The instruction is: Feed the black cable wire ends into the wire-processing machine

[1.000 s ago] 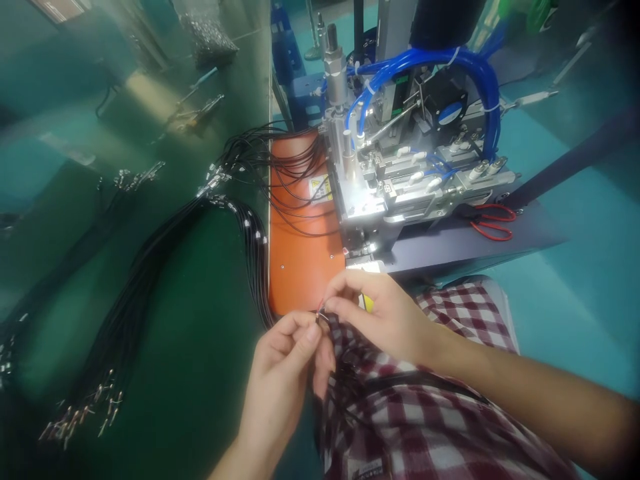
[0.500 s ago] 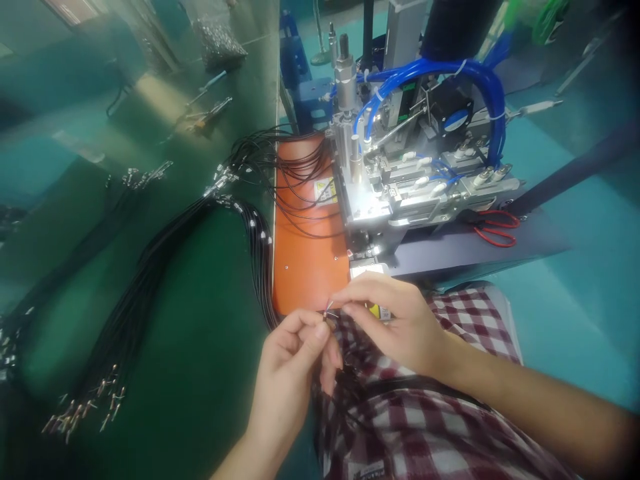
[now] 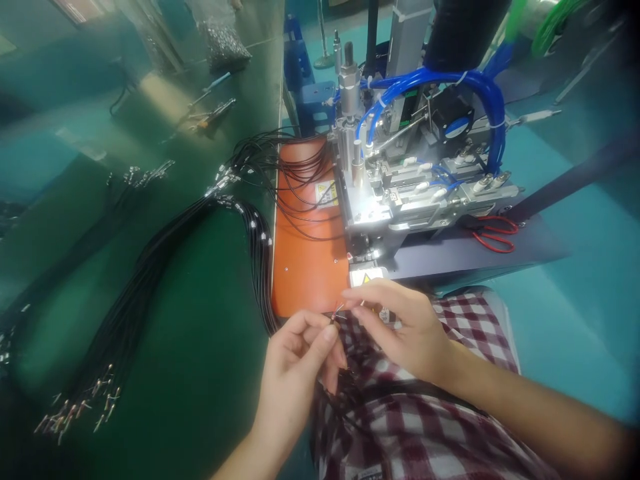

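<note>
My left hand (image 3: 305, 360) pinches a thin black cable between thumb and forefinger, just below its stripped end. Fine wires (image 3: 339, 311) in reddish and pale colours fan out above the fingertips. Close by on the right is my right hand (image 3: 395, 323), its thumb and forefinger slightly apart beside the wire tips. Whether a wire touches those fingertips is too small to make out. More black cable (image 3: 345, 400) hangs below my left hand and lies over the checked cloth on my lap.
Ahead stands a metal machine (image 3: 370, 207) with blue air hoses (image 3: 493, 87) and an orange plate (image 3: 310, 280). Bundles of black cables (image 3: 150, 267) lie on the green tabletop (image 3: 200, 373) to the left. Red-handled scissors (image 3: 495, 233) rest beside the machine.
Both hands have shifted slightly right in view. My right fingertips have drawn a little away from the wires, which now lean more to the right.
</note>
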`<state>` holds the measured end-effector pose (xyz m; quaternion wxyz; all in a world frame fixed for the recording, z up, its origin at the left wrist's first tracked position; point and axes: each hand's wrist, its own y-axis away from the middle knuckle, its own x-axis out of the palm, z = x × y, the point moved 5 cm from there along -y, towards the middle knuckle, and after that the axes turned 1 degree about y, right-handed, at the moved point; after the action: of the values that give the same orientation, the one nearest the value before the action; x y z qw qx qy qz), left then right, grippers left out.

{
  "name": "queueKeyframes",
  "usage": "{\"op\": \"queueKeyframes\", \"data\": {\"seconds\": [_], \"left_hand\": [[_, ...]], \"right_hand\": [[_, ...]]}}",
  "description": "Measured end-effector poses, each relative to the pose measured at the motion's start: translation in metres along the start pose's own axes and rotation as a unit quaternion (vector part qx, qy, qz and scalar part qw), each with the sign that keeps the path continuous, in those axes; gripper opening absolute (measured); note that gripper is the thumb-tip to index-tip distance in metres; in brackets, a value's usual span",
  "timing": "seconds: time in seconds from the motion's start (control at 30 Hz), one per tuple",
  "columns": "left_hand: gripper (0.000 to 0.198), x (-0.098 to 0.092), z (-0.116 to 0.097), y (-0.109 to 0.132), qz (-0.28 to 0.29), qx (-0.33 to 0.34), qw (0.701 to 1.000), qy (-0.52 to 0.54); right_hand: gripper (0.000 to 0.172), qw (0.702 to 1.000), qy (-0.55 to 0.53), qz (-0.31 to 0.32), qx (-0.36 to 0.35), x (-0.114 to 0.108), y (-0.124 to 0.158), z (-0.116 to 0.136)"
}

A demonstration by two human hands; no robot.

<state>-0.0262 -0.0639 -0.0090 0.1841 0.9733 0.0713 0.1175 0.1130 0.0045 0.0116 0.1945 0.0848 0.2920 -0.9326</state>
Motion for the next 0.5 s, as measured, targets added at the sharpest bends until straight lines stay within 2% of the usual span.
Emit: {"op": "queueKeyframes", "data": {"seconds": [0.33, 0.5], "left_hand": [[0.022, 0.0005, -0.0003, -0.0028, -0.013, 0.007, 1.000, -0.028], [0.020, 0.0017, 0.0019, -0.0055, -0.006, -0.002, 0.999, -0.039]], "right_hand": [[0.021, 1.000, -0.006, 0.008, 0.003, -0.0024, 0.0003, 0.0003], [0.009, 0.993, -0.036, 0.005, 0.109, -0.0033, -0.0079, -0.0053]]}}
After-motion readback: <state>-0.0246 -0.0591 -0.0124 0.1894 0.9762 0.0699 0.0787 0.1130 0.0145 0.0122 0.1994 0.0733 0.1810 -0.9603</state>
